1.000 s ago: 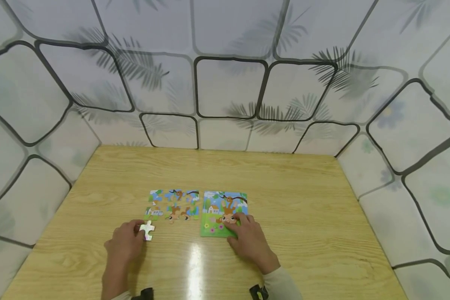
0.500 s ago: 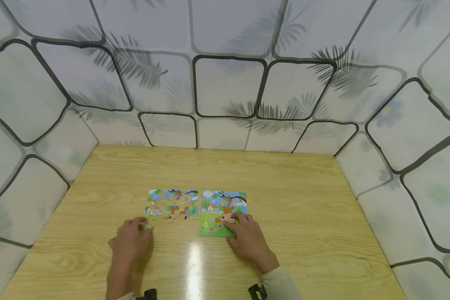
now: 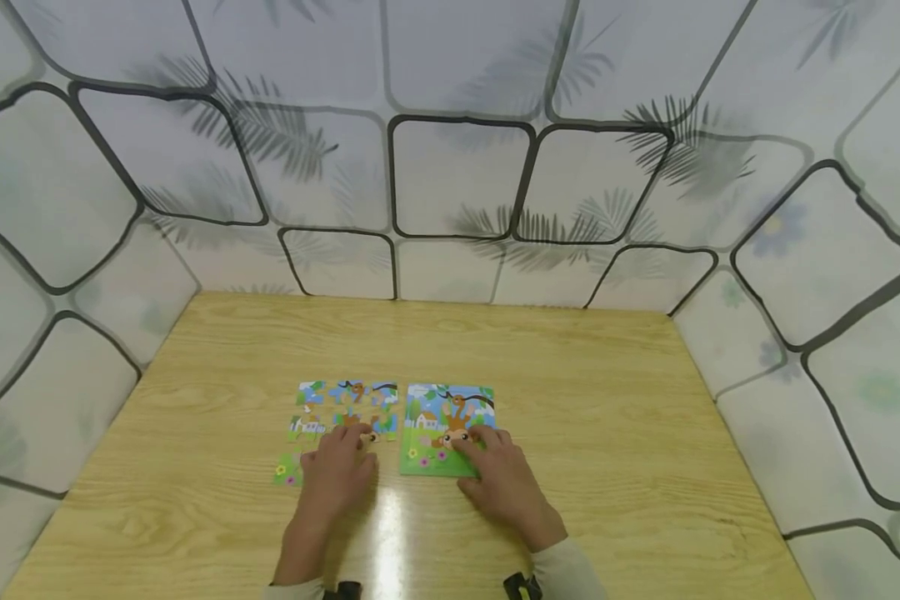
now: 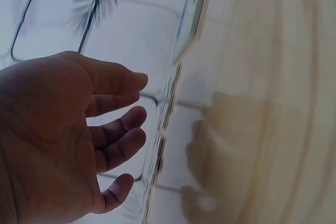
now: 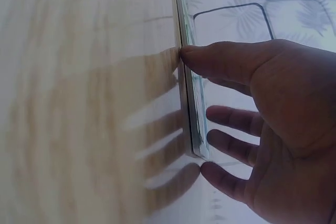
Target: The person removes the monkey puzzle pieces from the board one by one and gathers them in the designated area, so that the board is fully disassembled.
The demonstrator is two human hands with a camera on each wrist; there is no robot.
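Observation:
My left hand [image 3: 336,473] hovers over the lower part of a partly joined jigsaw puzzle [image 3: 309,425], hiding some of its pieces. Its fingers are loosely bent and the left wrist view shows nothing between the thumb and fingers [image 4: 118,129]. A green puzzle piece with flowers [image 3: 285,473] lies at the puzzle's lower left, partly covered by this hand. Just to the right is a thin picture book [image 3: 423,446] with an upside-down monkey on it. My right hand [image 3: 506,482] rests on its lower right, the thumb [image 5: 210,59] touching its near edge.
A light wood table [image 3: 615,433] bears the puzzle and the book. Patterned cloth-like walls [image 3: 457,179] enclose it at the back and on both sides. Glare [image 3: 388,533] shows on the wood near the front.
My left hand has set down the green flower piece at the puzzle's lower left, let go of it and moved right over the puzzle. The right hand has stayed on the book.

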